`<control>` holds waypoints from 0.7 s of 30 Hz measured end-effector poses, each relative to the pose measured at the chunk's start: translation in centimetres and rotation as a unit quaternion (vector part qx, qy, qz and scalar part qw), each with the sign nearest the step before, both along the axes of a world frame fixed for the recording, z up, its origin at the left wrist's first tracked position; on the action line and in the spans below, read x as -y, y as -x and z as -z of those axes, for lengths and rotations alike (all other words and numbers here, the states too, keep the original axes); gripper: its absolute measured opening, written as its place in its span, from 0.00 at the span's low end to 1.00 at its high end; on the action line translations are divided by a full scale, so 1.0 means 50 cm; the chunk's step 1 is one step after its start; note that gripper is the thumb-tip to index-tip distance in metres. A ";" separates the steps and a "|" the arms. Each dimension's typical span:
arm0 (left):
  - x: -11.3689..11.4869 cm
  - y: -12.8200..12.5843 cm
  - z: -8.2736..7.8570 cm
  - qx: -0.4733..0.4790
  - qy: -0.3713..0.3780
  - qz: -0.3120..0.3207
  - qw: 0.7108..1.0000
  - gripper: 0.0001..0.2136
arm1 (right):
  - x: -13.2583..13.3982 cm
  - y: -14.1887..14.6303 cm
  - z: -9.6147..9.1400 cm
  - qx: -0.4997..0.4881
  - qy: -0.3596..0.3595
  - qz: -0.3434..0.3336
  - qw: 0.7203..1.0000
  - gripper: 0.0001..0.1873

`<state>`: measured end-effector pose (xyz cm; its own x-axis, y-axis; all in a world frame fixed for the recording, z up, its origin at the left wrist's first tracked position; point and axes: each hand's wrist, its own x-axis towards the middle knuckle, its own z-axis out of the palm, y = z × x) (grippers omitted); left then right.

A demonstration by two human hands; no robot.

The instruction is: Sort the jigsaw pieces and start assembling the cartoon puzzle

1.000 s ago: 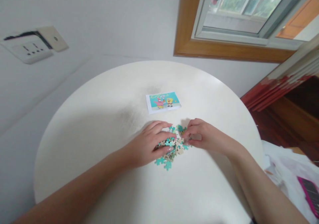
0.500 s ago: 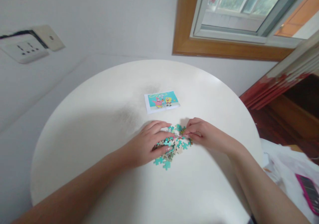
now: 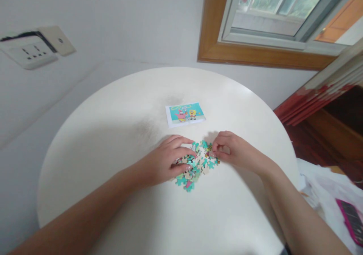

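- Head view: I am seeing my left hand point(image 3: 164, 160) lying on the pile of puzzle pieces point(image 3: 202, 165), fingers slightly apart and pressing flat.
- Pile is sitting near the table point(image 3: 99, 164) centre, at 6 o'clock of the picture card point(image 3: 185, 114).
- Right hand point(image 3: 236, 153) is touching the pile's 3 o'clock edge, fingertips curling together; I cannot tell whether a piece is pinched.

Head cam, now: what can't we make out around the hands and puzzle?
Puzzle pieces under the left hand: covered by palm and fingers, head view.
Whether the right hand pinches a piece: its curled fingers hide it.
Print on the pieces: too small.
Pink object, lower right: cut by the edge.
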<state>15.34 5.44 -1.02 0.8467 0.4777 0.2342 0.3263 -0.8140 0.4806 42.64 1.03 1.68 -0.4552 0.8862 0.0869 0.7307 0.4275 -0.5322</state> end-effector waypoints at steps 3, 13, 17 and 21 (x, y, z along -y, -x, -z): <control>-0.001 0.002 0.001 0.005 -0.001 0.000 1.000 0.12 | 0.009 0.004 -0.009 -0.046 0.002 -0.038 0.998 0.05; 0.001 0.001 -0.004 -0.011 0.004 -0.001 1.000 0.10 | 0.022 0.034 -0.015 -0.043 0.039 -0.124 0.991 0.06; 0.001 0.001 -0.001 -0.005 0.004 -0.002 1.000 0.10 | 0.025 0.031 -0.019 -0.060 0.047 -0.122 0.990 0.10; 0.001 0.002 -0.001 -0.004 0.003 -0.001 1.000 0.11 | 0.031 0.022 -0.027 -0.068 0.090 -0.141 0.984 0.10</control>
<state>15.24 5.39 -0.97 0.8475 0.4809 0.2246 0.3316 -0.8102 0.4833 41.57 -0.51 3.04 -0.6793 0.7336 0.0174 0.5136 0.4922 -0.7029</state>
